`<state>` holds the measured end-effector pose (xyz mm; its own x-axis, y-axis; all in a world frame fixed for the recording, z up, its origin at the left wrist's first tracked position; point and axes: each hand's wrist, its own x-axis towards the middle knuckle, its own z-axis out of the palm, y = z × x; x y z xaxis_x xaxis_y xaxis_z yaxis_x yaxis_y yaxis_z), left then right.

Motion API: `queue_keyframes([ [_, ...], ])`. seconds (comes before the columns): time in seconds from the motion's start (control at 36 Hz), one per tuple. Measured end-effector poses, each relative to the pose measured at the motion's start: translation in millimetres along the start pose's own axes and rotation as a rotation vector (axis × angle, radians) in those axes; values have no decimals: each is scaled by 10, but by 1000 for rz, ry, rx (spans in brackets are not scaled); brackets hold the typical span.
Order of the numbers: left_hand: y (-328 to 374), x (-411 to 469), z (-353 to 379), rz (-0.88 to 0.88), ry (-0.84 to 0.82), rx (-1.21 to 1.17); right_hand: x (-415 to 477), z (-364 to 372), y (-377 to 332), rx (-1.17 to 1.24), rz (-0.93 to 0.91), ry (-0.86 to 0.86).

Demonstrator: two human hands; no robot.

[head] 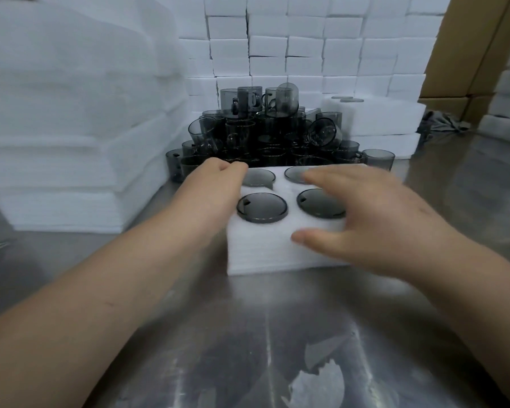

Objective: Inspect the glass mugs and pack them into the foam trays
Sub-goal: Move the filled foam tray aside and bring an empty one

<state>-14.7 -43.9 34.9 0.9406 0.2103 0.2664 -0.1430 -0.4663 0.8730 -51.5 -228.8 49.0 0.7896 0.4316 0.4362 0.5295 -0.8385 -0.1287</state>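
Right in the middle of the frame, the foam tray [265, 248] sits flat on the steel table [248, 334], and all four of its round pockets are filled. The four glass mugs [261, 207] in it are smoky grey, each seated with a flat round face up, two in the near row and two in the far row. The far pair is partly covered by the hands.

The left hand [218, 175] is at the tray's far left corner with its fingers curled in. From here I can't tell whether they are pinching the foam or just resting against it. The right hand [365, 213] is blurred, spread wide over the right side of the tray. Its fingers are fairly straight and reach across the right-hand mugs, and its thumb [302, 237] lies against the tray's near right part. It grips nothing that I can see.

Just behind the tray, centre frame, there's a heaped pile of mugs [262, 134], same dark glass, some upright and some tipped. One lone mug [379, 159] stands at the pile's right edge.

On the left of the frame is a tall stack of foam sheets [71, 113]. Across the top runs a wall of white foam blocks [306, 39]. To the right of the pile are stacked filled trays [380, 119], with a crumpled grey cloth [442, 125] beside them. In the upper right corner are brown cardboard boxes [468, 54].
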Motion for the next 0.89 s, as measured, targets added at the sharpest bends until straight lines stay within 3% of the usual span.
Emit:
queue_keyframes([
  [0.08, 41, -73, 83, -27, -120, -247, 4, 96, -124, -108, -102, -112],
  [0.19, 72, -151, 125, -131, -314, -549, 2, 141, -124, -166, -89, -145],
  [0.31, 55, -200, 121, -161, -488, -692, -11, 180, -155, -225, -56, -101],
  [0.44, 5, -174, 142, -181, -553, -770, -5, 235, -195, -229, -16, -93],
  [0.53, -10, -159, 155, -193, -537, -769, 0, 248, -189, -239, -5, -46],
  [0.64, -53, -119, 214, -204, -385, -660, 5, 245, -163, -233, 51, -5],
  [0.89, -195, 5, 199, -74, -224, -407, 10, 215, -40, -281, 182, -10],
])
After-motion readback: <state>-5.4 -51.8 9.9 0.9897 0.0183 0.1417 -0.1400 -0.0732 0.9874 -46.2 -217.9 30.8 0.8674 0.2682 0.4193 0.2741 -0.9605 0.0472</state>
